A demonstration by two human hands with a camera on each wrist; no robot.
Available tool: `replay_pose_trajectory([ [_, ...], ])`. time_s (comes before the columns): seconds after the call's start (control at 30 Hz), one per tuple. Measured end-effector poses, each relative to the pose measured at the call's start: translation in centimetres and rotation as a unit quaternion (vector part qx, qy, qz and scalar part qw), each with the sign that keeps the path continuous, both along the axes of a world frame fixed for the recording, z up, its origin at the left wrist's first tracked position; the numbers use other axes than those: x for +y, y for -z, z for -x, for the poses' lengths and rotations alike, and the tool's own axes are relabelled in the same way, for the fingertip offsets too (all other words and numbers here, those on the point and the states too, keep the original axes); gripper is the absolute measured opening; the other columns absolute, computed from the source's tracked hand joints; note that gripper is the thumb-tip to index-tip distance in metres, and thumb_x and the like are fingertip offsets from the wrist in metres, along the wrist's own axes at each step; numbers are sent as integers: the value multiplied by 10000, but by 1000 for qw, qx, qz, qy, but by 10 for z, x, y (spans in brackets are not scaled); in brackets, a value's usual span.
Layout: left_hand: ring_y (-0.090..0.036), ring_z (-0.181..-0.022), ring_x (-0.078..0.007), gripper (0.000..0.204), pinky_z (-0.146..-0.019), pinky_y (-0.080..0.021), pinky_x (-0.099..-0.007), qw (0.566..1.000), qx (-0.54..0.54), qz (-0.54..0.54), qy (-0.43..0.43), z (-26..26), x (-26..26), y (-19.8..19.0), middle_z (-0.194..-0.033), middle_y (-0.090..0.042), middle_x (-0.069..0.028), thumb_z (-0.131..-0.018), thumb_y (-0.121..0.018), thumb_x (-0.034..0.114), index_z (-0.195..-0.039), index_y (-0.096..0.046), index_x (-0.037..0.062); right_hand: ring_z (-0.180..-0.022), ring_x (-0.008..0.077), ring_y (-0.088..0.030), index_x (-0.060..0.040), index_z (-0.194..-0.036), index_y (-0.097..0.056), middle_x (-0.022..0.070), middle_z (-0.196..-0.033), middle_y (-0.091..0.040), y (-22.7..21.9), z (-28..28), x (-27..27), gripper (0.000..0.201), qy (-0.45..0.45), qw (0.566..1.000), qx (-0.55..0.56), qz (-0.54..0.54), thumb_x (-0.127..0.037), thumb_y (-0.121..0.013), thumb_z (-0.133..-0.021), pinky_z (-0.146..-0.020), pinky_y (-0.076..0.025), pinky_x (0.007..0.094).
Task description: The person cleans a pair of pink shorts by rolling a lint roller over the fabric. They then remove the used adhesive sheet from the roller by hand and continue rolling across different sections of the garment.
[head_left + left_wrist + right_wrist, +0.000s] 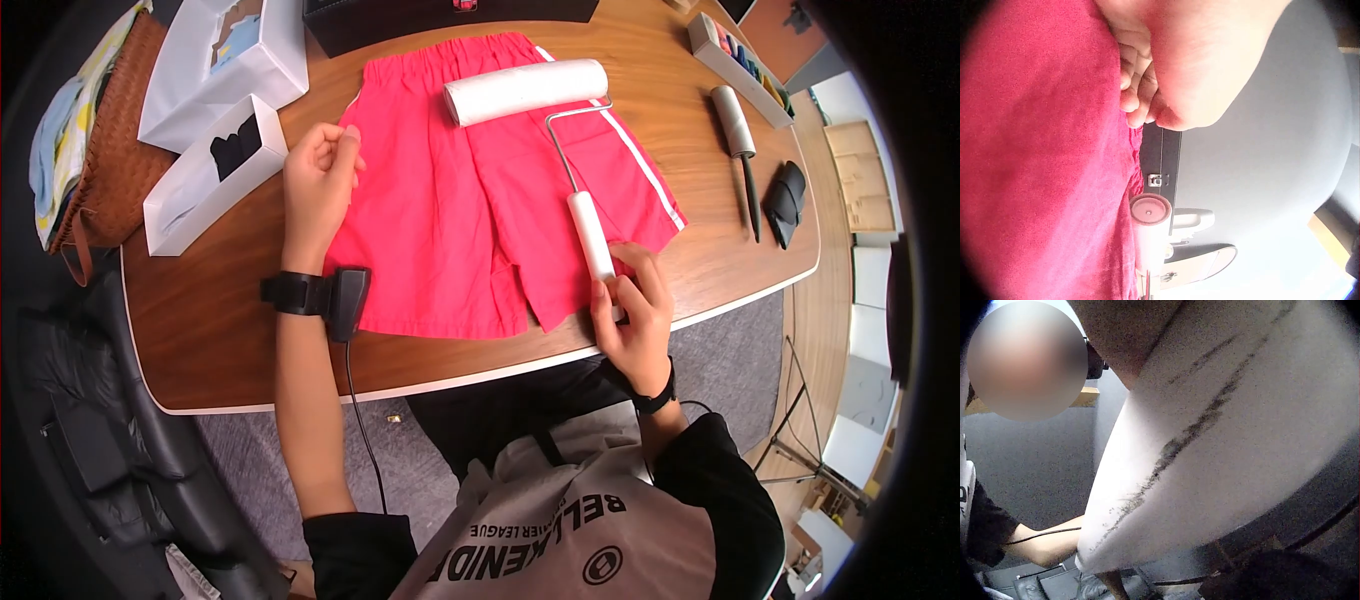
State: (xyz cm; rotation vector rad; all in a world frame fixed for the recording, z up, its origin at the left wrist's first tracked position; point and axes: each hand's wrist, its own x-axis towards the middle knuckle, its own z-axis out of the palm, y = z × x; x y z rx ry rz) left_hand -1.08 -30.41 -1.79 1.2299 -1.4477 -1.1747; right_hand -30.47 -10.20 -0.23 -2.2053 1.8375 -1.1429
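Pink shorts (pixel 440 200) with a white side stripe lie flat, waistband away from the person; their fabric (pixel 1041 156) fills the left of the left wrist view. My right hand (pixel 640 310) grips the white handle (pixel 590 235) of a large lint roller, whose white cylinder (pixel 525 90) lies across the upper part of the shorts. My left hand (pixel 320 190) is at the shorts' left edge, fingers loosely curled; in the left wrist view the hand (pixel 1179 69) shows no fabric plainly pinched. The right wrist view does not show the right hand's grip.
On the wooden table (pixel 200 340) are white boxes (pixel 265 165) at the left and a black case (pixel 400 22) at the back. A smaller lint roller (pixel 733 120), a black pouch (pixel 786 203) and a narrow box (pixel 740 72) of small colourful items stand or lie at the right.
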Motion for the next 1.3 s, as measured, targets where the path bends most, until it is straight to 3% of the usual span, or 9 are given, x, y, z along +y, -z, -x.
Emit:
replay_pose_trajectory([
  [0.73, -469, -528, -19, 204, -412, -306, -173, 999, -20, -23, -23, 3, -3, -7, -729, -581, 6, -1023, -588, 184, -867, -576, 53, -959, 388, -644, 29, -742, -624, 204, -1032, -644, 0, 7, -2, 111, -15, 1000, -6, -4, -7, -728, -750, -788, -535, 429],
  [0.93, -471, -536, -20, 211, -424, -318, -176, 1000, 0, -19, -18, 0, -4, -2, -735, -580, 9, -1022, -590, 187, -856, -568, 59, -986, 382, -638, 11, -665, -577, 212, -1061, -644, -4, 7, -4, 190, -26, 999, -16, -16, -27, -749, -738, -723, -530, 402],
  [1.03, -473, -542, -22, 217, -430, -323, -178, 1000, -4, -21, -20, 1, -3, -5, -738, -580, 10, -1020, -593, 192, -851, -562, 60, -1003, 388, -627, 3, -641, -549, 219, -1088, -642, 1, 12, 5, 227, -38, 996, -83, 1, -29, -755, -731, -687, -511, 389],
  [1.2, -474, -545, -23, 214, -433, -325, -177, 1000, 8, -17, -15, -1, -2, -1, -735, -578, 10, -1018, -599, 196, -856, -564, 60, -1042, 383, -600, 3, -634, -545, 232, -1107, -638, -3, 11, 5, 219, -20, 999, -40, 8, -9, -745, -724, -660, -484, 374],
  [1.3, -473, -544, -23, 210, -431, -326, -177, 1000, 14, -19, -16, -1, -2, -4, -733, -577, 10, -1016, -601, 196, -860, -565, 60, -1031, 382, -595, 7, -652, -548, 221, -1122, -639, 4, 22, 12, 169, -70, 991, -76, 89, -8, -701, -723, -654, -481, 373],
])
